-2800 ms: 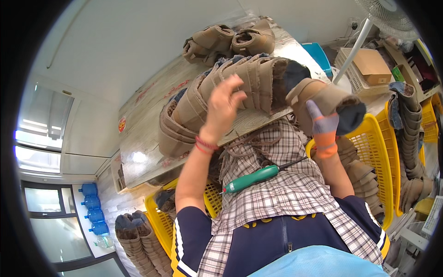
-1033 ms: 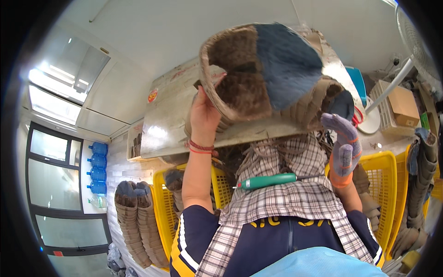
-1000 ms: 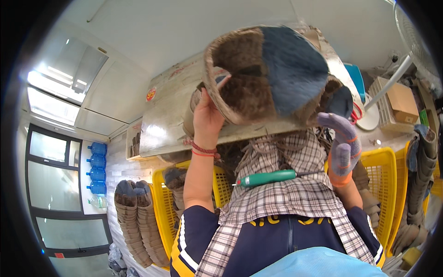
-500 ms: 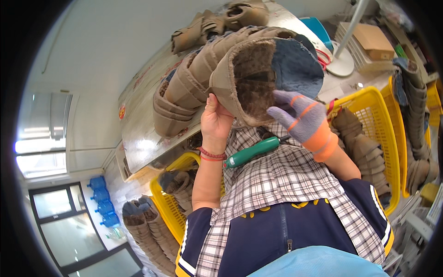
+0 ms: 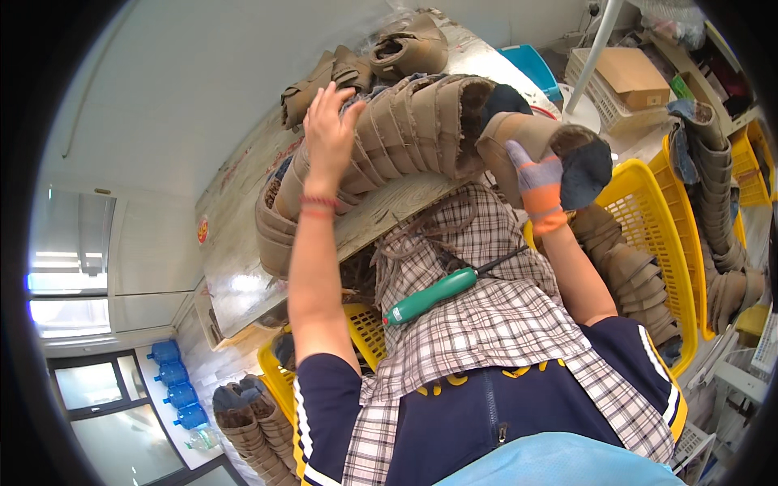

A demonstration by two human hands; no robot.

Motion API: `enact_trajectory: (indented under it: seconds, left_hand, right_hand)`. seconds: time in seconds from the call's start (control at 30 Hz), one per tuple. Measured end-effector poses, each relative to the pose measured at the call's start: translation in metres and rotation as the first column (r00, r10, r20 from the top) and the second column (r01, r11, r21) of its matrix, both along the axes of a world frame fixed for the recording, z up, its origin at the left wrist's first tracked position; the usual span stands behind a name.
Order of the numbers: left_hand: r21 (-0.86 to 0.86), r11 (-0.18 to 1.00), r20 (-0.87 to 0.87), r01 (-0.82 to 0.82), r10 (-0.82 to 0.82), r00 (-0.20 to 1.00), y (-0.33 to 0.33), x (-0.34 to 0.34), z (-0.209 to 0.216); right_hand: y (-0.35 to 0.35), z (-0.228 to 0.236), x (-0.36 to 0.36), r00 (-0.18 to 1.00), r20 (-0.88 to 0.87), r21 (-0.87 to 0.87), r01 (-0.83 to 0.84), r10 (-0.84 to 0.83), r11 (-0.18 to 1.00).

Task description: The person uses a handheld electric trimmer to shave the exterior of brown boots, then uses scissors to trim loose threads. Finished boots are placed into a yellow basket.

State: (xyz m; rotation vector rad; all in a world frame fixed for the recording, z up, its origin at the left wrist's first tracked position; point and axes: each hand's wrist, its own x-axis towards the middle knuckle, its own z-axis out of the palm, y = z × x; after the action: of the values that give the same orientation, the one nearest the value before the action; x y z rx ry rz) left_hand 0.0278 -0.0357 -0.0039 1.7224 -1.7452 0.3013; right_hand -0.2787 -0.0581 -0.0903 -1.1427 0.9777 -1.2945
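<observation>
My right hand (image 5: 537, 182), in a lilac and orange glove, is closed on a brown fleece-lined shoe upper (image 5: 501, 146) with a dark blue flap, tilted to the right. That upper is at the right end of a long row of nested brown shoe uppers (image 5: 397, 134) on the table. My bare left hand (image 5: 328, 134) rests over the row's left part, its fingers stretched out and apart, gripping nothing that shows. Across my checked apron lies a green-handled tool (image 5: 433, 296) with a thin dark shaft, touched by neither hand.
The grey table (image 5: 235, 267) carries more brown uppers (image 5: 409, 49) at its far end. Yellow baskets (image 5: 660, 235) of nested uppers stand to the right. Another yellow basket (image 5: 369, 332) is under the table's near edge. A white pole (image 5: 600, 53) rises at the back right, near a cardboard box (image 5: 628, 77).
My left hand has left the single upper and moved up onto the row. My right hand has taken hold of that upper and moved it to the right, turning its opening away.
</observation>
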Motion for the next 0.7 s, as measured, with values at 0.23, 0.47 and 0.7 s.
enact_trajectory:
  seconds: [0.23, 0.47, 0.7]
  left_hand:
    - [0.668, 0.717, -0.368, 0.201, 0.082, 0.926, -0.031, 0.05, -0.011]
    - [0.59, 0.785, -0.301, 0.189, -0.004, 0.954, -0.025, 0.025, 0.025]
    - [-0.407, 0.799, -0.635, -0.443, 0.101, 0.766, 0.134, 0.026, 0.047]
  right_hand:
    - [-0.048, -0.001, 0.053, 0.866, 0.164, 0.144, -0.494, 0.472, 0.857]
    - [-0.166, -0.162, 0.048, 0.501, 0.47, -0.273, -0.7, 0.726, 0.66]
    - [-0.118, -0.032, 0.0, 0.639, 0.536, -0.023, -0.643, 0.552, 0.766]
